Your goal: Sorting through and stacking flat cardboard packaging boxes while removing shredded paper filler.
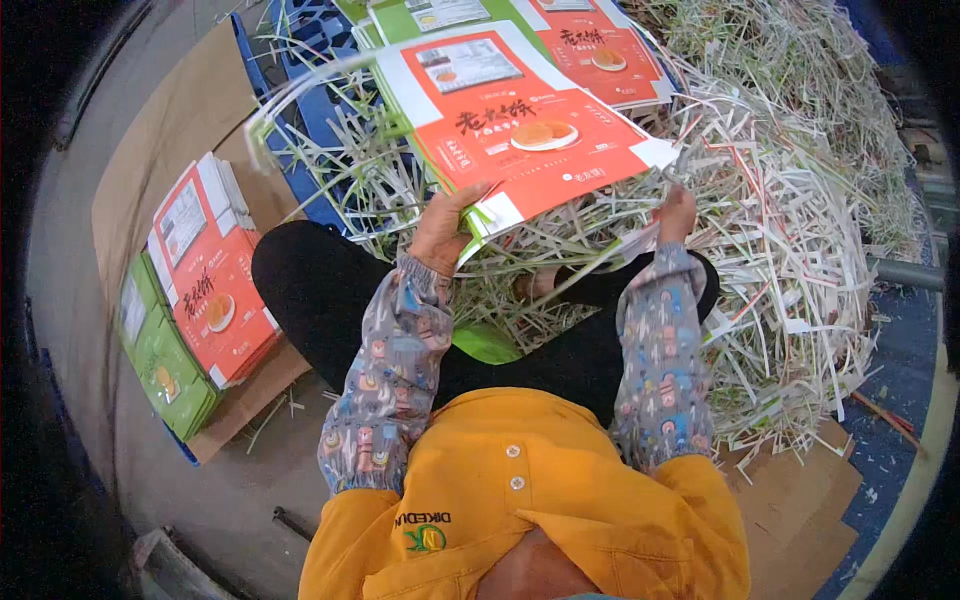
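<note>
A stack of flat printed carton sheets (pixel 545 190), red and white with a pastry picture, lies in front of me, tilted over paper strips. My left hand (pixel 445 232) is closed on its near left corner, thumb on top and green edges showing below. At the near right corner, my right hand (pixel 676 213) has its fingers pressed together; whether they pinch the sheet's edge or a thin paper strip I cannot make out. Long white-green strips (pixel 290 95) curl out, blurred, past the stack's left side.
More red sheets (pixel 605 60) and green sheets (pixel 430 14) lie beyond. At left, red cartons (pixel 225 300) and green cartons (pixel 165 350) are piled on brown cardboard (pixel 140 170). Shredded paper (pixel 790 240) heaps up at right. A blue plastic pallet (pixel 312 120) shows behind my left knee.
</note>
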The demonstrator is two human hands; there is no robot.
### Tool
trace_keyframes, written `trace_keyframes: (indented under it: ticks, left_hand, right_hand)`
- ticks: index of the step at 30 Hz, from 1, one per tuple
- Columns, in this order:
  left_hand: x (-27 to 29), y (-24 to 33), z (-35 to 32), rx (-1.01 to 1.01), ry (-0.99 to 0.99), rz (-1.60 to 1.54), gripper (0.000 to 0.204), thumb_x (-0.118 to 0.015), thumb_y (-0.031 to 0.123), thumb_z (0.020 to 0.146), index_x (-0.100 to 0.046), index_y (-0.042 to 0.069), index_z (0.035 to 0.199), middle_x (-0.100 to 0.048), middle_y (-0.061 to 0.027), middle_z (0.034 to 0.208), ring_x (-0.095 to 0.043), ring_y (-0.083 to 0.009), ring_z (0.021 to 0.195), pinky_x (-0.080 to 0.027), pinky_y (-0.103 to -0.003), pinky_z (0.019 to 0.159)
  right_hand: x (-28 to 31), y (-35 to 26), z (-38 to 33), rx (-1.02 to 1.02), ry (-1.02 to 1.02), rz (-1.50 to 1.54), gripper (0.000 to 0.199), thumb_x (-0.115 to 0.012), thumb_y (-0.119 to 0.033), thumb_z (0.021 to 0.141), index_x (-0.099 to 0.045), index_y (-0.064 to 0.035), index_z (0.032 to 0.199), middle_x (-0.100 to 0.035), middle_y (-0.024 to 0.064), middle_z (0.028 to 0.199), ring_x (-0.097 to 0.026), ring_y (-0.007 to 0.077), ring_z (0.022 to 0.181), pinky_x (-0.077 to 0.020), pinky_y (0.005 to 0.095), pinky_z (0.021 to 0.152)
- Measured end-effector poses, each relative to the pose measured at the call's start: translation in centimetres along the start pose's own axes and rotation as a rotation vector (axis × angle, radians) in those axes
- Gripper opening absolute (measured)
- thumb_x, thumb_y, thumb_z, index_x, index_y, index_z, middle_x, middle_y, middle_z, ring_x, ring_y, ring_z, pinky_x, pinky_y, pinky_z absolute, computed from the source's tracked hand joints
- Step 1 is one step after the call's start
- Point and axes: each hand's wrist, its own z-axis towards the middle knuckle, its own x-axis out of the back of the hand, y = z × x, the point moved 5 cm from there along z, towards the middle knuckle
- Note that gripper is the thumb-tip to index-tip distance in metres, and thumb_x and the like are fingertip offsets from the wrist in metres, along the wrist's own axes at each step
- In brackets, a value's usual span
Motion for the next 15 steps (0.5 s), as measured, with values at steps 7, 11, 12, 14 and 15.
trace_keyframes:
  ticks: [7, 11, 12, 14, 15]
  left_hand:
    - [0.8, -4.0, -0.5, 0.001, 0.108, -0.137, 0.033, -0.058, 0.008, 0.075, -0.047, -0.001, 0.105, -0.058, -0.0117, 0.093, -0.061, -0.0216, 0.075, -0.053, -0.033, 0.062]
    - [0.4, -5.3, -0.3, 0.065, 0.079, -0.014, 0.035, -0.058, 0.011, 0.075, -0.045, -0.001, 0.106, -0.058, -0.0099, 0.094, -0.06, -0.0202, 0.077, -0.052, -0.032, 0.065]
    - [0.6, -5.8, -0.4, 0.045, 0.087, -0.006, 0.036, -0.059, 0.012, 0.075, -0.046, 0.0, 0.106, -0.058, -0.009, 0.094, -0.06, -0.0191, 0.079, -0.051, -0.031, 0.067]
    - [0.5, -6.0, -1.3, 0.066, 0.106, 0.103, 0.035, -0.06, 0.019, 0.076, -0.049, 0.001, 0.104, -0.059, -0.0057, 0.093, -0.059, -0.0146, 0.079, -0.049, -0.028, 0.065]
    - [0.4, -5.5, -1.6, 0.07, 0.108, 0.12, 0.035, -0.06, 0.019, 0.076, -0.049, 0.001, 0.104, -0.059, -0.0057, 0.093, -0.059, -0.0146, 0.079, -0.049, -0.028, 0.065]
  right_hand:
    - [-6.0, -8.7, -16.1, 0.814, -0.027, -0.623, 0.028, -0.062, -0.015, 0.073, -0.047, 0.0004, 0.092, -0.05, 0.0075, 0.076, -0.049, 0.0189, 0.067, -0.0409, 0.0295, 0.061]
    - [-9.7, -0.5, -20.7, -0.239, -0.553, 0.313, 0.039, -0.057, -0.027, 0.08, -0.043, -0.0015, 0.106, -0.052, 0.0105, 0.095, -0.054, 0.0205, 0.085, -0.0459, 0.0324, 0.07]
    - [-11.0, -0.1, -21.4, -0.248, -0.549, 0.327, 0.039, -0.057, -0.027, 0.08, -0.043, -0.0015, 0.106, -0.052, 0.0105, 0.095, -0.054, 0.0205, 0.085, -0.0459, 0.0324, 0.07]
    - [-14.0, -0.3, -21.7, -0.404, -0.51, 0.695, 0.041, -0.055, -0.026, 0.081, -0.042, 0.0002, 0.11, -0.051, 0.0109, 0.103, -0.054, 0.021, 0.091, -0.0465, 0.035, 0.075]
    - [-14.6, -0.2, -21.1, -0.409, -0.507, 0.711, 0.041, -0.055, -0.026, 0.081, -0.042, 0.0002, 0.11, -0.051, 0.0109, 0.103, -0.054, 0.021, 0.091, -0.0465, 0.035, 0.075]
